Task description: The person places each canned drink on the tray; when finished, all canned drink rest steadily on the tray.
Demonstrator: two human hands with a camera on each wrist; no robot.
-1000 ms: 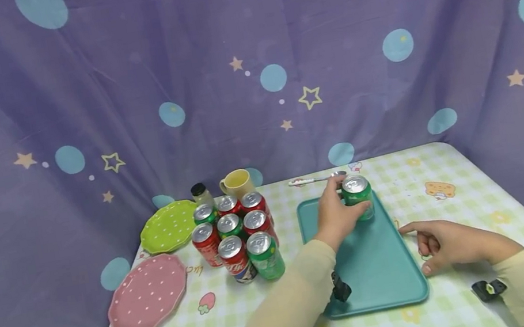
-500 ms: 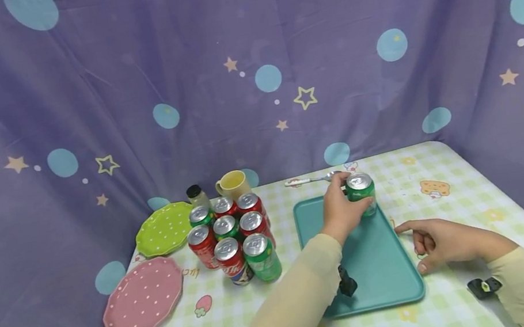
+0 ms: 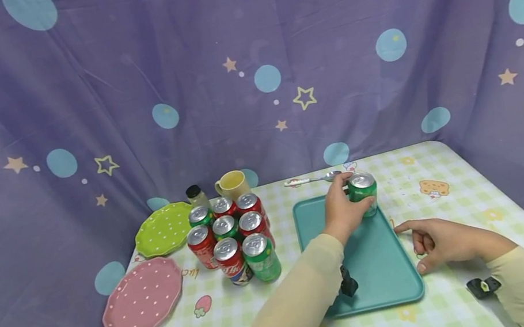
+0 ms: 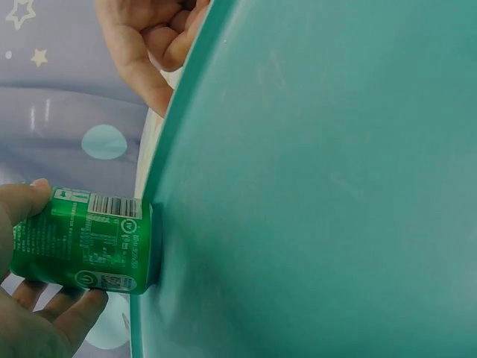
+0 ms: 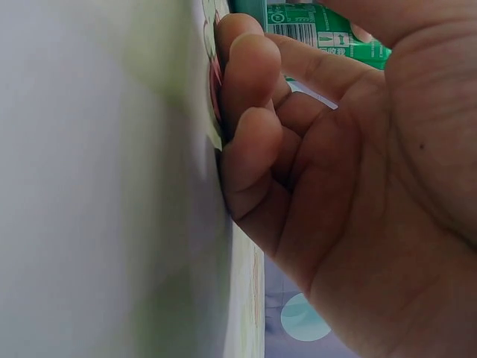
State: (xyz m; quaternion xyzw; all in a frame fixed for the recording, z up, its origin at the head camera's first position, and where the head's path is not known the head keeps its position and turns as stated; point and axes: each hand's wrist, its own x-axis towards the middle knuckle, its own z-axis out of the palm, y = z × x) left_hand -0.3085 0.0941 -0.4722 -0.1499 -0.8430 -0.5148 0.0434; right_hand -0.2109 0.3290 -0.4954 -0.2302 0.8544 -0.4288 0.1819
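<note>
In the head view my left hand (image 3: pixel 346 207) grips a green soda can (image 3: pixel 363 186) upright at the far right corner of a teal tray (image 3: pixel 381 271). The left wrist view shows the thumb on one side of the can (image 4: pixel 82 242) and fingers on the other, its base at the tray surface by the rim. My right hand (image 3: pixel 444 241) rests on the tablecloth at the tray's right side. Its forefinger reaches out to the rim and its thumb tip lies by the same edge. The remaining fingers (image 5: pixel 253 153) bend loosely against the cloth, holding nothing.
Several red and green cans (image 3: pixel 228 239) stand grouped left of the tray. Behind them are a yellow mug (image 3: pixel 233 185) and a black-lidded jar (image 3: pixel 197 197). A green plate (image 3: pixel 164 228) and a pink plate (image 3: pixel 144 299) lie at left. A spoon (image 3: pixel 312 180) lies behind the tray.
My left hand has shifted the green can slightly right, into the tray's far right corner. The right hand stays at the tray's edge. The head view has turned a little.
</note>
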